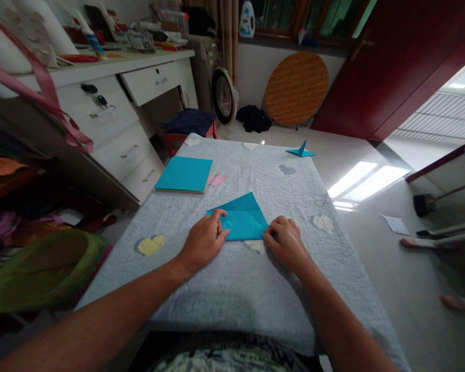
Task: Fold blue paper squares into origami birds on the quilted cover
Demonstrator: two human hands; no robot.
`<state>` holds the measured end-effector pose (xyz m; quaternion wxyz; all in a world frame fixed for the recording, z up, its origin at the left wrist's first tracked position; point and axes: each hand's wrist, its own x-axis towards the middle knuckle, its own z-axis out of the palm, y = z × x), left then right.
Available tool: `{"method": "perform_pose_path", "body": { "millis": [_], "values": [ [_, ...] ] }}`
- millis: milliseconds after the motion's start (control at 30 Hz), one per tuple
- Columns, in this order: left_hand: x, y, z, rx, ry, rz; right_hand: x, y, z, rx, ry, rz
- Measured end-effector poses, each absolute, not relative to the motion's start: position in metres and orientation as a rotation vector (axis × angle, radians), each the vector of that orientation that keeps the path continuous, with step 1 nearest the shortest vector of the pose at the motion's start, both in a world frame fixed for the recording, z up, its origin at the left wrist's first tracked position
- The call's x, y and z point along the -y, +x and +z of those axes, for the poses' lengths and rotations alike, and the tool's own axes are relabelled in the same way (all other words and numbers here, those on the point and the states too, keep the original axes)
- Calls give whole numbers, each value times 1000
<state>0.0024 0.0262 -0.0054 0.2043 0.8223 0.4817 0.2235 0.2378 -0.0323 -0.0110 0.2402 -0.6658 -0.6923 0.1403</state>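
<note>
- Two hands work one folded teal paper sheet [243,217], which lies flat mid-counter [256,289] with its pointed tip away from the person and its long edge toward them.
- Left hand [202,242] sits on the sheet's near-left corner, fingers bent, tips down on the paper, thumb alongside. Pressing or pinching a small flap: cannot tell.
- Right hand [287,243] is at the near-right corner, loosely curled, fingertips touching the sheet's edge. What goes on under the knuckles is hidden, so cannot tell there either.
- The sheet sits between the hands and touches both; most of it lies just beyond the fingertips.
- Stack of teal paper squares [184,174] lies farther out on the counter's left side, well apart from the hands. Pink scrap [217,180] is just beside its right edge.
- Small folded teal figure [300,151] stands near the far-right corner.
- Hidden or cut off: the sheet's near-left corner is under the left fingers, both forearms run out of the bottom of the frame, and the counter's near edge is covered by the person's patterned clothing.
- The counter's quilted cover has a yellow heart print [150,245] near the left wrist.
- Writing: white detergent bottle [247,18] on the windowsill has a blue label, too small to read. Clutter on top of the white drawer unit [116,129] is blurred, nothing legible.
</note>
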Motion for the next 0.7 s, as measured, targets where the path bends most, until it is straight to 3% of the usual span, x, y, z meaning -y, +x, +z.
{"method": "perform_pose_path", "body": {
  "millis": [700],
  "values": [
    [-32, 6, -5, -1353, 2359, 598, 30, 238, -11, 1851, -1858, 416]
  ]
}}
